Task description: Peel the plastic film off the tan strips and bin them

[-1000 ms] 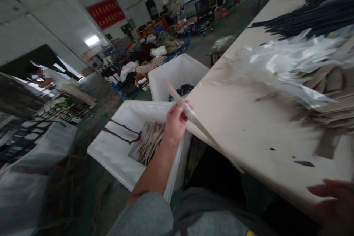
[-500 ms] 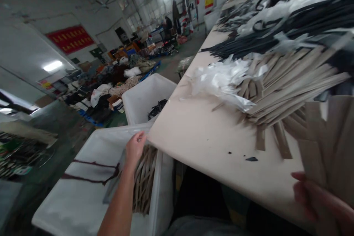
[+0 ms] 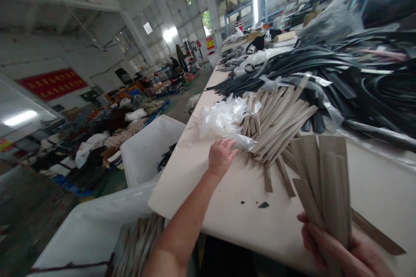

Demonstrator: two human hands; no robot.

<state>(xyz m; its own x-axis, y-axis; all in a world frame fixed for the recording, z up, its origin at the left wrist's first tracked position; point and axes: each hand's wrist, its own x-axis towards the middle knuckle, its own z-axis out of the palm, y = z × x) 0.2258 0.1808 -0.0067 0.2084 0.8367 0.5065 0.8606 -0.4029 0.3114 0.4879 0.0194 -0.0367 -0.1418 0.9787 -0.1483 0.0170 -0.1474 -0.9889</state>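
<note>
My left hand [image 3: 222, 156] is over the pale table [image 3: 195, 173], fingers apart and holding nothing, close to the crumpled clear plastic [image 3: 222, 117]. At the lower right my right hand [image 3: 341, 246] grips a fanned bundle of beige strips [image 3: 331, 181], their flat ends pointing up. Between the hands and farther back lies a pile of beige strips [image 3: 282, 125], with a few ends hanging toward me. One loose strip [image 3: 377, 231] rests on the table beside my right hand.
Long black strips [image 3: 286, 67] cover the table's far part. Small dark scraps [image 3: 263, 204] lie near the front edge. White bins stand at the left, the nearer one [image 3: 81, 225] holding beige strips. People are in the distance.
My left hand has moved from above the near bin to over the table, beside the plastic. The view has shifted right, and the bundle in my right hand shows more fully.
</note>
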